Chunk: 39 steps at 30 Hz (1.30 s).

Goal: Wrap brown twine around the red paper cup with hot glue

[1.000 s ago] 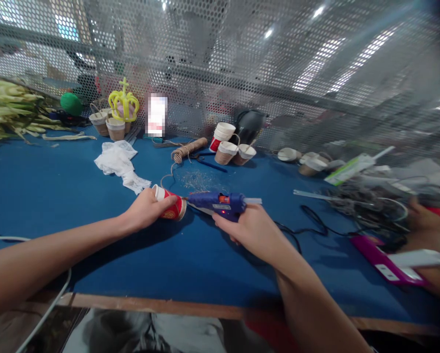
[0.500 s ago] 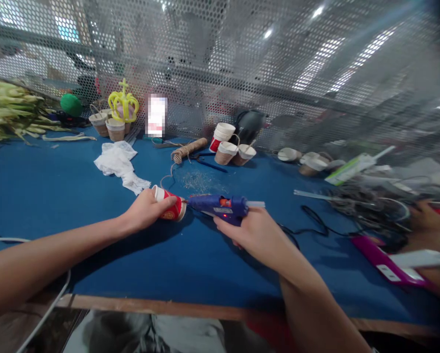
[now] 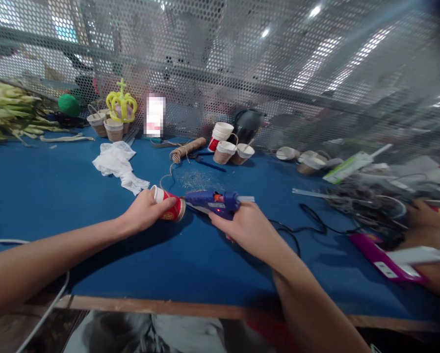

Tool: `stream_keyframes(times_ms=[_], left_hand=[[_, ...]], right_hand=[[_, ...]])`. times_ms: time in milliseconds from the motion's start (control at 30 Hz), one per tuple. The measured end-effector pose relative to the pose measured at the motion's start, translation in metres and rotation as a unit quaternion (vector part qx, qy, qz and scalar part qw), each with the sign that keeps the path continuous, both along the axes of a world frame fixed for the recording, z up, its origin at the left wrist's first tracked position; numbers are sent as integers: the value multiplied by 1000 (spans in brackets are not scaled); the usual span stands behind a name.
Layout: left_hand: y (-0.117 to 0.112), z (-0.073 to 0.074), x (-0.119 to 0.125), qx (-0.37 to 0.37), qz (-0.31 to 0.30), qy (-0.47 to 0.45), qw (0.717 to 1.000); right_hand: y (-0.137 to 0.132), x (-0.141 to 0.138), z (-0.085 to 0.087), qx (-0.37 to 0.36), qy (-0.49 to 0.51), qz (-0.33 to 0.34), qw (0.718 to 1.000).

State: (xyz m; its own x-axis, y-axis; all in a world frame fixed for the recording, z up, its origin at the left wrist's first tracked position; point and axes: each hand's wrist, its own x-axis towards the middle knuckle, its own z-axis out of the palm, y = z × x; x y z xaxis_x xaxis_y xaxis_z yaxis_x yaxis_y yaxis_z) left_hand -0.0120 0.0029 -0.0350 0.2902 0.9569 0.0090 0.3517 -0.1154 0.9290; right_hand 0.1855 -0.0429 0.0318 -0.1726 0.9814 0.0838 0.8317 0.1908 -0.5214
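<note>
Gripping the red paper cup [image 3: 176, 211] on its side above the desk [image 3: 168, 274], the left hand [image 3: 144, 210] is curled closed around it, as half a second ago, while the right hand [image 3: 247, 225], wrapped around the handle of the blue glue gun [image 3: 201, 198], has shifted slightly left, its tip right at the cup. Beyond lie a crumpled white cloth [image 3: 115, 159] and a roll of twine [image 3: 190, 148], with burlap-wrapped cups [image 3: 224, 154] farther back; a black cord [image 3: 322, 229] trails off right.
</note>
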Motion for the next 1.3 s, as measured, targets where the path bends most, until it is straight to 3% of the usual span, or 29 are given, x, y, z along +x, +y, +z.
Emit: stream_keyframes(times_ms=[1300], left_hand=[[0,2,1,-8,10,1,1000]], right_hand=[[-2,1,3,-53,18,-34,998]])
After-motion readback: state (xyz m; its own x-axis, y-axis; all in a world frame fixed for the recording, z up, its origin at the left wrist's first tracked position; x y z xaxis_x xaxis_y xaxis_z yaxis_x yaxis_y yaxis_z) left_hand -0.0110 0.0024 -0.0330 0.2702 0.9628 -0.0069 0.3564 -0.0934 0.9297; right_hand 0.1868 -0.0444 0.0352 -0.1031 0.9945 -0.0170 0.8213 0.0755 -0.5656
